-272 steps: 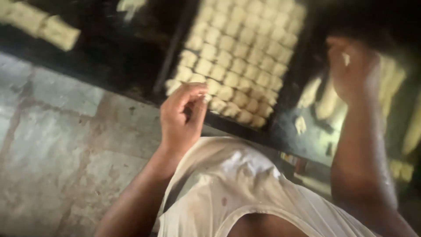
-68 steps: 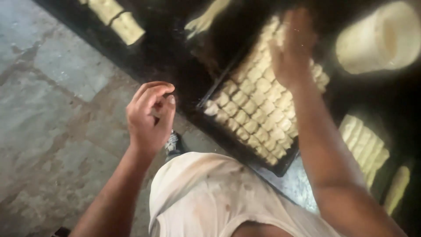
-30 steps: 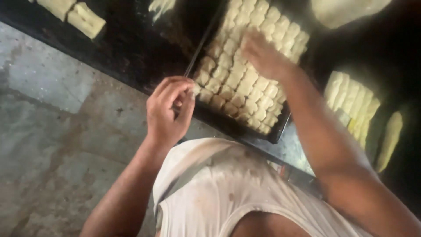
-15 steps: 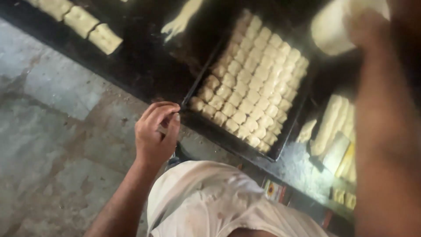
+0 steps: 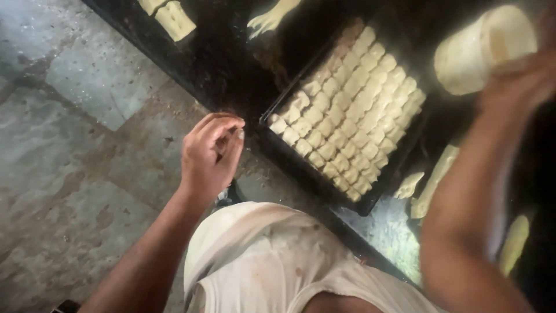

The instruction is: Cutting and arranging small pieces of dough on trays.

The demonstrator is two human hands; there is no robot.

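Observation:
A black baking tray [image 5: 289,156] lies on a dark table, filled with rows of small pale dough pieces [image 5: 353,113]. My left hand [image 5: 209,156] hovers off the table's edge beside the tray's near corner, fingers curled together and pinched at the tips; nothing visible in it. My right hand [image 5: 521,78] is raised at the far right, blurred, next to a large pale dough roll [image 5: 483,49]. Whether it grips the roll cannot be told.
More cut dough blocks [image 5: 174,17] lie at the table's far left end, and a torn dough scrap [image 5: 269,17] beyond the tray. Long dough strips [image 5: 434,179] lie to the tray's right. A stone floor [image 5: 75,145] is on the left. My white shirt [image 5: 272,261] fills the bottom.
My right hand has swung from over the tray's dough pieces up to the right, beside the big dough roll. My left hand has stayed curled by the tray's corner.

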